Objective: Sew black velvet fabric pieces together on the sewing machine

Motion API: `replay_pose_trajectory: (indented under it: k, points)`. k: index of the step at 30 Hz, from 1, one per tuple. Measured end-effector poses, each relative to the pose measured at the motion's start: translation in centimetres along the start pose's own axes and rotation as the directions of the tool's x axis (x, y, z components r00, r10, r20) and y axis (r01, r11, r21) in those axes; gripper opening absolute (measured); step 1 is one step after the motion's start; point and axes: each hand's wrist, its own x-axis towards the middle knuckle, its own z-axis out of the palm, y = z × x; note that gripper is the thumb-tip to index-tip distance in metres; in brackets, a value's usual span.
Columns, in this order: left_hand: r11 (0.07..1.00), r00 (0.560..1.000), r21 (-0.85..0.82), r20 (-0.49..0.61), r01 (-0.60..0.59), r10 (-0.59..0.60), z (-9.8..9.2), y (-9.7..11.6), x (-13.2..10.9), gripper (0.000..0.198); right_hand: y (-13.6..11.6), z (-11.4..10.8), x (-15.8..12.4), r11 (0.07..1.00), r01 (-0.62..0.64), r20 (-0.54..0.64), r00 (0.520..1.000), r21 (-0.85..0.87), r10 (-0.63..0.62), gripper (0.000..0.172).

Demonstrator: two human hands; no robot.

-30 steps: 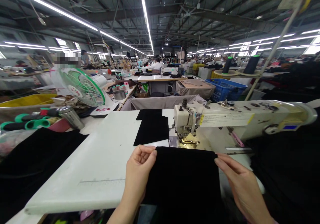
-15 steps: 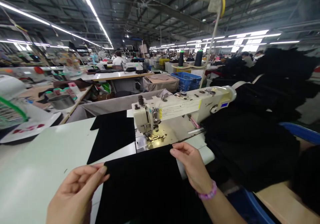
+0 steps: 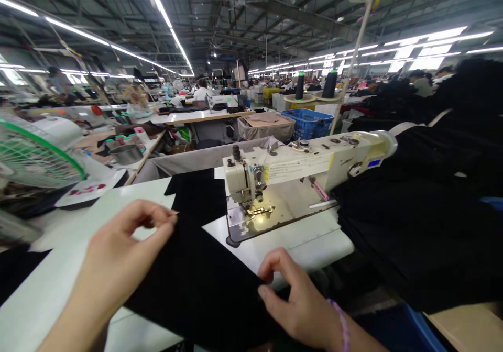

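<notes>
- The left hand [image 3: 118, 252] is closed on a corner of a black fabric panel [image 3: 188, 284], pinching it between thumb and forefinger.
- The right hand [image 3: 298, 299] holds the panel's near edge with curled fingers, in what looks like a pinch.
- The panel lies across the white sewing table [image 3: 298, 242], near the presser foot [image 3: 257, 211] of the sewing machine [image 3: 245, 182], not under it.
- A second black panel [image 3: 196, 195] lies just behind; black on black makes any overlap hard to tell.
- A heap of black garments [image 3: 412, 226] sits right of the machine.
- A beaded bracelet [image 3: 343, 331] circles the right wrist.
</notes>
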Motion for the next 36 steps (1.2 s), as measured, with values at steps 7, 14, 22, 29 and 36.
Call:
replay_pose_trajectory:
  k: [7,14,22,29,36]
  points:
    - [0.925,0.81,0.116,0.531,-0.361,0.249,11.1,-4.3,3.2,0.019,4.4,2.5,-3.6,0.92,0.326,0.148,0.943,-0.218,-0.299,0.025]
    - [0.974,0.854,0.01,0.484,-0.227,0.194,15.3,-8.7,1.5,0.014,6.3,1.0,-3.9,0.813,0.396,0.208,0.918,-0.427,-0.338,0.024]
    - [0.998,0.878,0.024,0.478,-0.05,0.032,17.5,-9.0,4.1,0.012,6.6,1.1,-2.3,0.792,0.378,0.127,0.923,-0.48,-0.364,0.028]
    - [0.995,0.869,0.088,0.495,-0.045,-0.005,18.0,-8.3,5.3,0.016,7.1,1.2,-1.5,0.798,0.393,0.123,0.916,-0.457,-0.381,0.032]
    - [0.977,0.877,0.166,0.48,-0.133,0.037,17.7,-7.7,5.3,0.013,6.5,0.7,-1.4,0.789,0.405,0.183,0.914,-0.462,-0.362,0.033]
